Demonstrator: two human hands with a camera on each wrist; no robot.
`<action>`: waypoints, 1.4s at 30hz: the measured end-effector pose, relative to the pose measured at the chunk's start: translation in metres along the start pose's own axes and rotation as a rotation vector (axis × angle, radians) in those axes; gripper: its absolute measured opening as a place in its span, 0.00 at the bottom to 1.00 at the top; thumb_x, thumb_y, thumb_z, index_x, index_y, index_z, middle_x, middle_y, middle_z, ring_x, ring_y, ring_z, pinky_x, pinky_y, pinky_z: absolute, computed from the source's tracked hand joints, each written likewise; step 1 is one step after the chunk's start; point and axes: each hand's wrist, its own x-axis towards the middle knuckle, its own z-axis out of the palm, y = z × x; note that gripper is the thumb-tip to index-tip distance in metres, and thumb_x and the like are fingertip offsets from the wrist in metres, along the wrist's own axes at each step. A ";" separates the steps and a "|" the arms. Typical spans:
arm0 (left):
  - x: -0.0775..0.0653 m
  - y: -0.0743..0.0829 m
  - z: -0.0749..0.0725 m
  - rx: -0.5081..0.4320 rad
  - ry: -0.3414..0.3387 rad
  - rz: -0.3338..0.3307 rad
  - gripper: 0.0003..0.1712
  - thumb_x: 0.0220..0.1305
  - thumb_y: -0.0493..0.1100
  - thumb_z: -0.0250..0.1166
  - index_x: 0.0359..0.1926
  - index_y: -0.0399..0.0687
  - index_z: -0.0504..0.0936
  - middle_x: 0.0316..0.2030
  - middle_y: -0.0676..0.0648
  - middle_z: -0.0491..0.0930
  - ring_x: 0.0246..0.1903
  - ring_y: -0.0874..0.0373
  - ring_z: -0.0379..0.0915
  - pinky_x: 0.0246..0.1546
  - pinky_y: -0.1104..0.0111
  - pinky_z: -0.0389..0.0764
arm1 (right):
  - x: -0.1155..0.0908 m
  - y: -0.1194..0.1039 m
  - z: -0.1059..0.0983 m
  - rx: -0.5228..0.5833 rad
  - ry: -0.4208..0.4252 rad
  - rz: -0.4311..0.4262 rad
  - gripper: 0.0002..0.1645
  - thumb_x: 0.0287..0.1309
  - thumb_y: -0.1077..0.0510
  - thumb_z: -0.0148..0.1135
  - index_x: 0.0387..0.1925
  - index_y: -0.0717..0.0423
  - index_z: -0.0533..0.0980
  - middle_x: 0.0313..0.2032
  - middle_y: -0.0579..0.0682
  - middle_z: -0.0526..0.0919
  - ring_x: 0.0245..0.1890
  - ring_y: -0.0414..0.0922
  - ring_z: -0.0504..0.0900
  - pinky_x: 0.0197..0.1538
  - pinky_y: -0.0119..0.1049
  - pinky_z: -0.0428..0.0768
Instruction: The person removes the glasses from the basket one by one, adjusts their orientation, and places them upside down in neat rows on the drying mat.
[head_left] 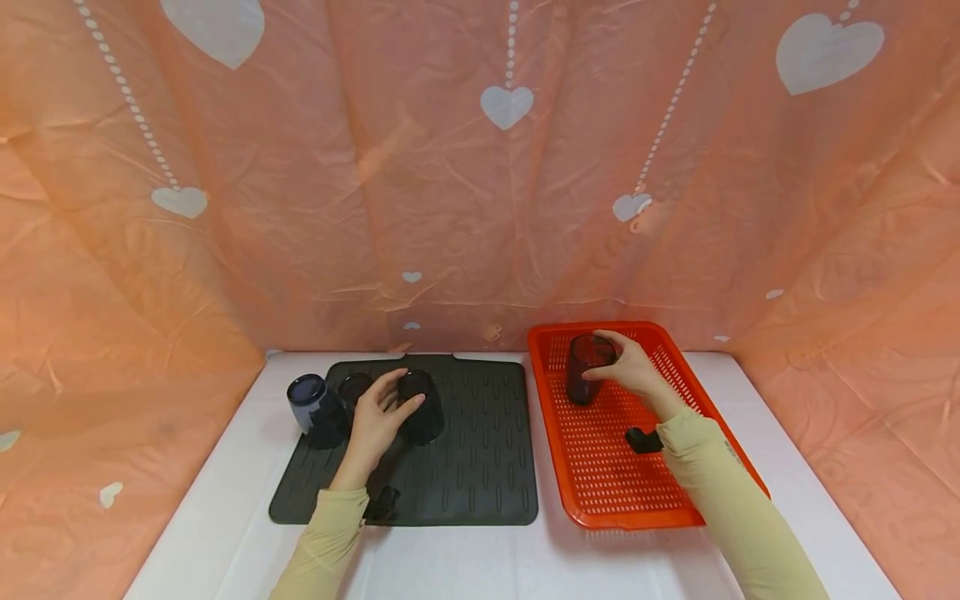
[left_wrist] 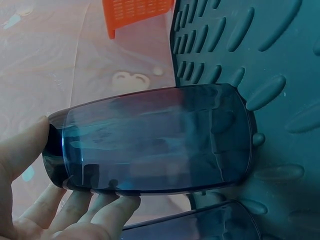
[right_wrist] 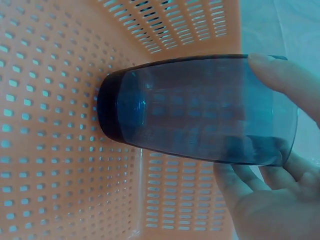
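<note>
My left hand (head_left: pixel 375 421) grips a dark blue-tinted drinking glass (head_left: pixel 423 417) near its thick base, which points up. The left wrist view shows that glass (left_wrist: pixel 155 140) rim-down at the dark ribbed drying mat (head_left: pixel 487 467). Over the red-orange basket (head_left: pixel 637 523), my right hand (head_left: pixel 637 371) holds a second tinted glass (head_left: pixel 585 375) by its upper rim, thumb on one side and fingers on the other. In the right wrist view this glass (right_wrist: pixel 185 110) is upright, its thick base at the perforated floor; whether it touches cannot be told.
Left of my left hand, another dark glass (head_left: pixel 318 417) stands on the mat, with one more glass (head_left: pixel 355 386) partly hidden behind the hand. The basket sits right of the mat on a white table (head_left: pixel 442 562). A pink curtain with hearts (head_left: pixel 450 208) hangs close behind.
</note>
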 end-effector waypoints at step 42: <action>-0.001 0.012 0.001 0.081 -0.031 -0.032 0.34 0.62 0.40 0.67 0.66 0.42 0.65 0.67 0.36 0.60 0.67 0.40 0.54 0.64 0.51 0.60 | -0.036 -0.068 -0.013 0.130 0.056 -0.037 0.48 0.44 0.65 0.76 0.67 0.54 0.64 0.62 0.56 0.68 0.61 0.51 0.66 0.49 0.33 0.71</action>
